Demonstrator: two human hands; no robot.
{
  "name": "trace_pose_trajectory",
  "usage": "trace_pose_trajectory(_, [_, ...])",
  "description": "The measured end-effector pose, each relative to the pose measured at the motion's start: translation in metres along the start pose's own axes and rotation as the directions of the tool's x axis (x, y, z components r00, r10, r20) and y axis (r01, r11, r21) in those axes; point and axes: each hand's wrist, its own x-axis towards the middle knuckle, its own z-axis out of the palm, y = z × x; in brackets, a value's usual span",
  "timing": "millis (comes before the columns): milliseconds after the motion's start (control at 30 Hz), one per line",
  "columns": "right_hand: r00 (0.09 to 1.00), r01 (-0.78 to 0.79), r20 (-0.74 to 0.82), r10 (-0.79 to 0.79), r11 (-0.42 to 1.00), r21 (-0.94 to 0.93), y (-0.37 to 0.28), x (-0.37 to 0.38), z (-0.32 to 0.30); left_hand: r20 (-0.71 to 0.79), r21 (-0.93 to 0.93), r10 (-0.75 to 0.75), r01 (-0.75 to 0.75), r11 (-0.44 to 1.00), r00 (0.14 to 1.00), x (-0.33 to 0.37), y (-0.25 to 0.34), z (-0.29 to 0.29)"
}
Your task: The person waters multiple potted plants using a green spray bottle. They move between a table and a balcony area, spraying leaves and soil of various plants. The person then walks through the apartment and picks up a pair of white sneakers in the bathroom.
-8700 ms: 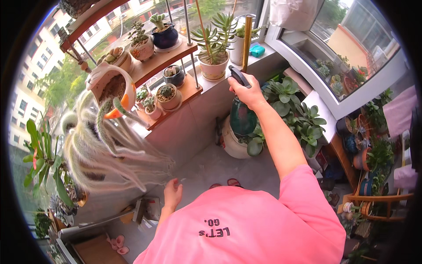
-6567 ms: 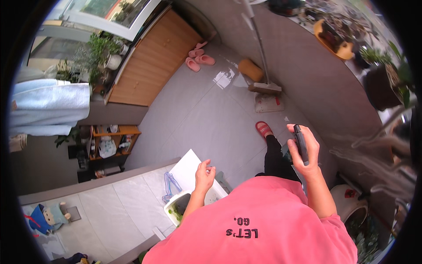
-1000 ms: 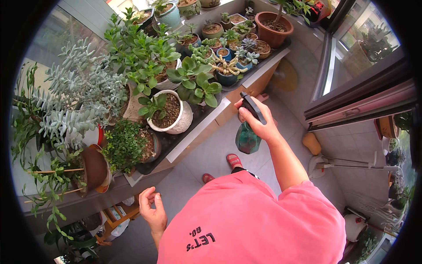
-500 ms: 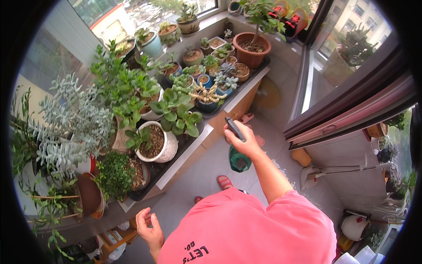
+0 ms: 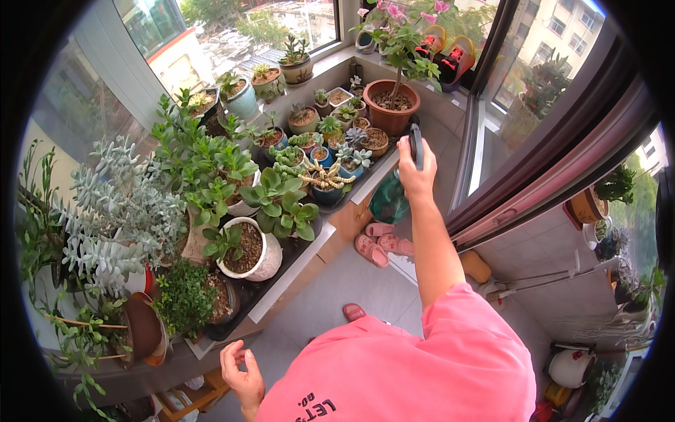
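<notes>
My right hand (image 5: 418,169) is stretched forward, wrapped round the black neck of a spray bottle (image 5: 389,197) with a green see-through body. Its black nozzle points away from me, close to a terracotta pot (image 5: 391,105) that holds a leafy plant with pink flowers (image 5: 401,43). Low at my left side, my left hand (image 5: 242,373) hangs with fingers loosely curled and apart, holding nothing. Nearest that hand are a small-leaved bushy plant (image 5: 184,299) and the edge of the plant bench. Small succulents (image 5: 329,125) in pots crowd the bench between the two hands.
A white pot (image 5: 268,259) and a silvery succulent (image 5: 116,211) stand along the bench's left. Pink clogs (image 5: 373,250) lie on the floor by the bench. An open window frame (image 5: 485,141) juts in at the right. A yellow object (image 5: 476,268) sits below it.
My right hand has moved forward and up with the spray bottle, toward the terracotta pot. The view has tilted up, showing the pink flowers. My left hand has barely moved.
</notes>
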Motion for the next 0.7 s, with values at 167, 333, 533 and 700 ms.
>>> trace_pose_trajectory(167, [0.976, -0.210, 0.008, 0.216, 0.953, -0.217, 0.045, 0.042, 0.018, -0.005, 0.026, -0.011, 0.011, 1.000, 1.000, -0.009, -0.011, -0.009])
trace_pose_trajectory(333, [0.962, -0.263, 0.052, 0.266, 0.963, -0.057, 0.043, 0.048, 0.020, -0.032, 0.059, -0.053, 0.055, 0.997, 0.998, -0.021, -0.016, -0.018])
trace_pose_trajectory(533, [0.908, -0.410, 0.024, 0.418, 0.900, -0.149, 0.046, 0.055, 0.019, -0.055, 0.030, -0.001, 0.003, 1.000, 0.998, -0.022, -0.020, -0.015])
trace_pose_trajectory(700, [0.921, -0.365, 0.073, 0.382, 0.914, -0.178, 0.038, 0.043, 0.013, -0.040, 0.031, -0.074, 0.075, 0.997, 0.997, -0.024, -0.018, -0.018])
